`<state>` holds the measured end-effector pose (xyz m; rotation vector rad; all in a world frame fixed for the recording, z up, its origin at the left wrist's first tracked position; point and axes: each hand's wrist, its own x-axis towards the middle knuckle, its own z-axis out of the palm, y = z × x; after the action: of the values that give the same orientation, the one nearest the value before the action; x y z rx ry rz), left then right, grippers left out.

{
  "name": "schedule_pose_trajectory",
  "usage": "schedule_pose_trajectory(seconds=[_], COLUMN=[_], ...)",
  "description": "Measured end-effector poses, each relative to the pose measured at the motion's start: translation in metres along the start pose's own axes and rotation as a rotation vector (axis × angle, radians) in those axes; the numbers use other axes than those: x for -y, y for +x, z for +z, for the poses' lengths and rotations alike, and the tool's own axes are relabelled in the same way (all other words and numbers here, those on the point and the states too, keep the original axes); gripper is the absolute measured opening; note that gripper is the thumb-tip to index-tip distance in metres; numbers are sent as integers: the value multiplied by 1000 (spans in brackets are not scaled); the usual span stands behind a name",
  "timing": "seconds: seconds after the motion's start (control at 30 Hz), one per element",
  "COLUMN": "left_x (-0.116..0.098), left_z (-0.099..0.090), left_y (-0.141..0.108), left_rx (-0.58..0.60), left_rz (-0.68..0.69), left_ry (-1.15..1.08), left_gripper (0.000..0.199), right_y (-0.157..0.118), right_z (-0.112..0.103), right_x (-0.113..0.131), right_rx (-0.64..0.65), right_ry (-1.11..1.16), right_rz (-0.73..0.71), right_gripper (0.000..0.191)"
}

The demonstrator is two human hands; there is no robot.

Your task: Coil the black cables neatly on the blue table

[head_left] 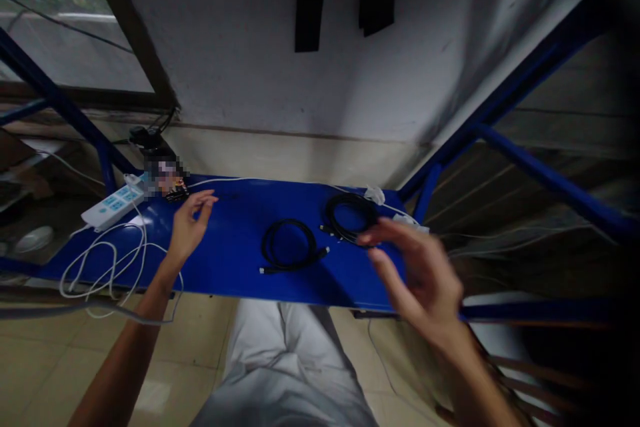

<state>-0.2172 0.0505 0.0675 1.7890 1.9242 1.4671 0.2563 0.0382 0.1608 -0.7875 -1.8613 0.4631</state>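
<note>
My left hand (pixel 193 221) hovers over the left part of the blue tabletop (pixel 235 247). Its fingers are bent, the thumb apart from them, with nothing between. My right hand (pixel 423 277) is raised above the table's right side, its thumb and fingers spread and empty. It is nearest to a coiled black cable (pixel 345 199) and partly covers it. Between the hands lies a smaller coil of black cable (pixel 290 267), with a plug at each end. Both coils rest on the table, apart from each other.
A white power strip (pixel 114 208) and a loose white cord (pixel 113 247) occupy the left end. Beside the strip sits a dark, partly blurred-out object (pixel 175 193). Crumpled clear plastic (pixel 374 195) lies at the back right. Blue frame bars (pixel 550 180) rise at both sides.
</note>
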Motion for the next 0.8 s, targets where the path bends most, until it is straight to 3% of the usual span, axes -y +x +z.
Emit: schedule_pose_trajectory(seconds=[0.1, 0.2, 0.3, 0.43, 0.6, 0.8], left_x=[33, 59, 71, 76, 74, 74], left_z=[34, 60, 75, 80, 78, 80], left_y=[17, 34, 46, 49, 47, 54], left_rx=[181, 293, 335, 322, 311, 335], left_rz=[72, 126, 121, 123, 166, 125], left_ry=[163, 334, 422, 435, 486, 484], left_gripper=[42, 45, 42, 36, 28, 25], right_y=[-26, -58, -77, -82, -59, 14], right_z=[49, 89, 106, 110, 118, 142], right_x=[-33, -65, -79, -82, -95, -134], right_rx=[167, 264, 351, 374, 349, 437], right_ry=[-96, -208, -246, -222, -170, -161], right_rz=[83, 59, 24, 31, 92, 113], right_gripper=[41, 47, 55, 54, 42, 38])
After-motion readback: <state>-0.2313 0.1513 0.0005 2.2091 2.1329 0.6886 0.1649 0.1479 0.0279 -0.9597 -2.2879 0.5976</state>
